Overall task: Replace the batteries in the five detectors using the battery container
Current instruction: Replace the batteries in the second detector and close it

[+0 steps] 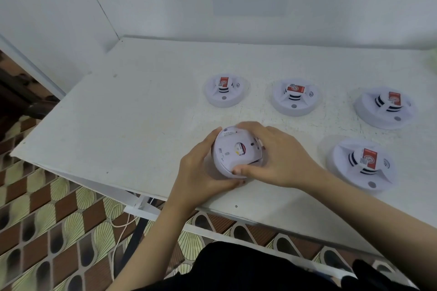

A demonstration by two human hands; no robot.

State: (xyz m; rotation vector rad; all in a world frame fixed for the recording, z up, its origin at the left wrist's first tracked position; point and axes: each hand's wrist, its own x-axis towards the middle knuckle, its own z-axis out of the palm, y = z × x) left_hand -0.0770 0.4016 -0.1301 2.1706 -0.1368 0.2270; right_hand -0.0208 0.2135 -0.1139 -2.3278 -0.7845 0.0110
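I hold one white round detector [233, 151] tilted with its flat back side toward me; a small opening in its middle shows something red and yellow inside. My left hand [201, 172] grips its left and lower rim. My right hand [274, 156] curls over its right side, thumb on the lower edge. Several other detectors stand face up on the white table [132, 125], each with a red label on top: one at the back left [225, 92], one at the back middle [294, 98], one at the right [386, 107] and one at the near right [363, 164].
The table's front edge runs diagonally just below my hands, with patterned floor tiles [47, 231] and a thin white cable [118, 231] beneath. White walls close the back and left. A pale green object [434, 61] shows at the far right edge.
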